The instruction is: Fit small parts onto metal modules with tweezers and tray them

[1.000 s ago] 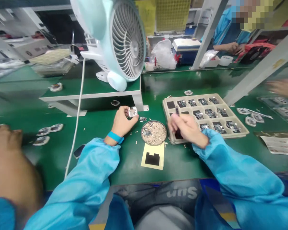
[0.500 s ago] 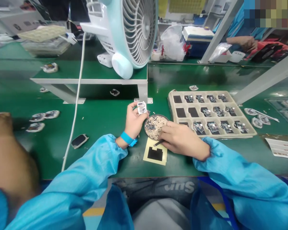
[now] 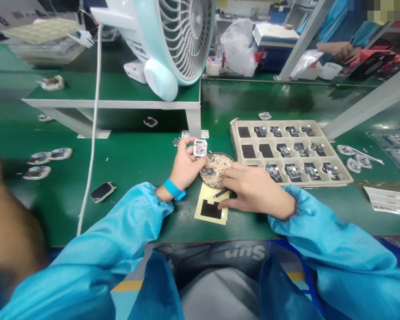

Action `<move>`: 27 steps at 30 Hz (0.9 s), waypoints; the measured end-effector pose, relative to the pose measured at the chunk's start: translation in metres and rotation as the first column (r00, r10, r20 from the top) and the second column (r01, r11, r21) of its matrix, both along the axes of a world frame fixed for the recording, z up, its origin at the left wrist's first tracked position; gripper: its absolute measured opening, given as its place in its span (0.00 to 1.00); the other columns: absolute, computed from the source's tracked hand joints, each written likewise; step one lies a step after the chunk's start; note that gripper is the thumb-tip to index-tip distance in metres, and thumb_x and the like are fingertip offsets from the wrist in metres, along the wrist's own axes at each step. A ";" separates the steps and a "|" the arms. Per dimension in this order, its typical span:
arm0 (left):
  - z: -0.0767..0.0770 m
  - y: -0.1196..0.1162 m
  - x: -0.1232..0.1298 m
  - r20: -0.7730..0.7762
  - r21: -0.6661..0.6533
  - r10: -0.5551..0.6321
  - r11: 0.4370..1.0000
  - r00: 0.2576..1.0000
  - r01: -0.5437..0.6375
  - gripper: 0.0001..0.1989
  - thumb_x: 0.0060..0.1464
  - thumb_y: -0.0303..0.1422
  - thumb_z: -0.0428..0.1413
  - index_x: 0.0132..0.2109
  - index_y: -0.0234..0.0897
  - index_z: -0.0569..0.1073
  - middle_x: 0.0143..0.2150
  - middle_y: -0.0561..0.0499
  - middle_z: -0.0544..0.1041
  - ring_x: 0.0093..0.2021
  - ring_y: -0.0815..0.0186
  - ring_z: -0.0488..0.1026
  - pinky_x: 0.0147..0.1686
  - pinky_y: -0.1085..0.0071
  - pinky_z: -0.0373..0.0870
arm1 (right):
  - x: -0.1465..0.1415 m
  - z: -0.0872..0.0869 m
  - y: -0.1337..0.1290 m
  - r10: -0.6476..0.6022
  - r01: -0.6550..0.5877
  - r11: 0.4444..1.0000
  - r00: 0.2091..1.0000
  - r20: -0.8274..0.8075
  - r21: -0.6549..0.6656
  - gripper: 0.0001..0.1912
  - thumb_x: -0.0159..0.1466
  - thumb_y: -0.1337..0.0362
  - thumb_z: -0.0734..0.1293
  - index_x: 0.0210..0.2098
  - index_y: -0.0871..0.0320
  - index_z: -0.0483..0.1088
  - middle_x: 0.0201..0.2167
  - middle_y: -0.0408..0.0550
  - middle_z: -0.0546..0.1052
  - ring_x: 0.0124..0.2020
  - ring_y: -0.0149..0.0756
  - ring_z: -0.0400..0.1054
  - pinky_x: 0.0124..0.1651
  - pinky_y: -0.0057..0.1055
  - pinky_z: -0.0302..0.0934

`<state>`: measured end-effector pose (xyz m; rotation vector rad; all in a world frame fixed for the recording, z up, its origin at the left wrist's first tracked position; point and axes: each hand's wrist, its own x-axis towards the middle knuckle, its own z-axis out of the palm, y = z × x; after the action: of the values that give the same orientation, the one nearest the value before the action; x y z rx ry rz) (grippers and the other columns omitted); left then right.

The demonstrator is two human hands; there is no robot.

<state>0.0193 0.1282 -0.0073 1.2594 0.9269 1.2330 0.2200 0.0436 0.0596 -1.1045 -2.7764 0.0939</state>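
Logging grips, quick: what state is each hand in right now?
Left hand: closed, pinching a small white-framed part.
Right hand: closed, holding a slim dark item, mostly hidden by the fingers.

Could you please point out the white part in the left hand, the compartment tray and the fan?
White part [image 3: 200, 148]: head view, middle of its face.
Tray [image 3: 248, 141]: head view, a divider wall.
Fan [image 3: 186, 40]: head view, front grille.

Dish [image 3: 220, 154] left of tray [image 3: 268, 141]
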 end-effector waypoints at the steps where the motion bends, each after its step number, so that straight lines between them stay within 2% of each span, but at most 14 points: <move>1: 0.000 0.000 0.000 -0.004 0.001 0.001 1.000 1.000 -0.001 0.29 0.43 0.23 0.64 0.51 0.41 0.61 0.35 0.54 0.78 0.25 0.69 0.75 0.28 0.71 0.74 | -0.005 -0.001 -0.004 0.021 -0.021 1.000 1.000 -0.005 0.005 0.25 0.66 0.41 0.67 0.39 0.58 0.73 0.39 0.52 0.76 0.41 0.44 0.65 0.37 0.38 0.57; 4: -0.001 0.000 0.000 -0.017 0.000 -0.010 1.000 1.000 0.010 0.29 0.44 0.23 0.64 0.51 0.41 0.61 0.35 0.54 0.77 0.26 0.69 0.75 0.28 0.71 0.74 | -0.022 -0.008 -0.017 0.151 -0.151 0.989 0.988 0.016 -0.014 0.24 0.68 0.41 0.64 0.39 0.58 0.71 0.39 0.50 0.74 0.39 0.42 0.63 0.34 0.39 0.55; 8: 0.002 -0.003 -0.003 -0.112 0.044 -0.039 0.998 0.993 0.044 0.29 0.47 0.23 0.63 0.54 0.43 0.61 0.41 0.52 0.77 0.25 0.69 0.76 0.27 0.71 0.73 | -0.034 -0.015 -0.028 0.297 -0.296 0.954 0.955 0.025 -0.046 0.10 0.68 0.57 0.66 0.40 0.57 0.69 0.38 0.48 0.74 0.38 0.42 0.63 0.33 0.40 0.55; 13: 0.008 -0.007 -0.007 -0.230 0.123 -0.056 0.989 0.972 0.087 0.31 0.47 0.22 0.63 0.56 0.45 0.64 0.48 0.47 0.78 0.25 0.69 0.75 0.23 0.73 0.68 | -0.027 -0.015 -0.025 0.317 -0.315 0.947 0.949 0.010 -0.059 0.04 0.66 0.63 0.66 0.38 0.57 0.71 0.37 0.48 0.74 0.38 0.42 0.64 0.34 0.42 0.55; 20: 0.007 -0.003 -0.008 -0.226 0.121 -0.056 0.989 0.973 0.085 0.31 0.47 0.22 0.63 0.56 0.45 0.63 0.47 0.47 0.78 0.26 0.69 0.75 0.25 0.72 0.69 | -0.017 -0.005 -0.019 0.247 -0.253 0.961 0.967 -0.068 -0.110 0.05 0.64 0.68 0.65 0.34 0.55 0.73 0.33 0.51 0.75 0.36 0.43 0.65 0.35 0.41 0.57; 22: 0.008 -0.002 -0.008 -0.183 0.108 -0.045 0.992 0.982 0.066 0.31 0.46 0.22 0.63 0.56 0.44 0.63 0.45 0.49 0.79 0.28 0.68 0.76 0.28 0.72 0.71 | -0.008 0.003 -0.015 0.208 -0.232 0.964 0.962 -0.180 -0.129 0.07 0.65 0.67 0.63 0.36 0.55 0.74 0.33 0.50 0.76 0.36 0.42 0.66 0.35 0.40 0.59; 24: 0.011 -0.001 -0.008 -0.116 0.079 -0.047 0.995 0.992 0.057 0.32 0.45 0.23 0.64 0.57 0.43 0.64 0.44 0.49 0.79 0.32 0.66 0.78 0.31 0.71 0.74 | 0.006 0.012 -0.009 0.142 -0.200 0.972 0.917 -0.372 -0.122 0.11 0.68 0.66 0.61 0.41 0.55 0.76 0.35 0.50 0.77 0.38 0.41 0.69 0.40 0.40 0.63; 25: 0.012 0.000 -0.009 -0.079 0.057 -0.056 0.997 0.995 0.061 0.33 0.44 0.23 0.65 0.57 0.42 0.65 0.43 0.49 0.79 0.34 0.65 0.78 0.33 0.69 0.76 | 0.013 0.016 -0.006 0.109 -0.174 0.980 0.873 -0.475 -0.095 0.13 0.70 0.65 0.60 0.44 0.54 0.76 0.38 0.51 0.78 0.40 0.41 0.71 0.43 0.41 0.65; 27: 0.014 0.001 -0.009 -0.014 0.009 -0.084 0.996 0.996 0.084 0.34 0.43 0.24 0.67 0.58 0.41 0.67 0.42 0.48 0.80 0.38 0.61 0.80 0.37 0.67 0.78 | 0.026 0.020 -0.002 0.003 -0.028 0.999 0.744 -0.668 -0.026 0.17 0.73 0.59 0.57 0.41 0.51 0.78 0.37 0.52 0.79 0.39 0.43 0.73 0.46 0.45 0.65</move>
<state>0.0101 0.1296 0.0070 1.3032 0.8701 1.1654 0.2457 0.0416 0.0793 -0.8270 -2.1296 0.4503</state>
